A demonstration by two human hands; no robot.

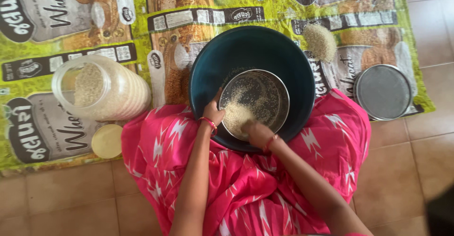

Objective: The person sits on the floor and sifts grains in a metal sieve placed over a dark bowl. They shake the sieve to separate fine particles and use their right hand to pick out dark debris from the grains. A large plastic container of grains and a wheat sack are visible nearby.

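I am holding the round metal sieve (pixel 255 101) over the dark bowl (pixel 213 65), left hand (pixel 213 113) closed on its rim, right hand (pixel 257 133) gripping the near edge. Grain (pixel 236 115) is sitting unsifted in the sieve; a small heap (pixel 320 41) is lying on the mat (pixel 142 18).

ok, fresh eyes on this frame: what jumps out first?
At centre, a dark teal basin holds a round metal sieve with pale grain; the left hand grips the sieve's rim and the right hand rests in the grain. A clear plastic jar of grain lies on its side at left, and a second sieve sits at right on the printed mat.
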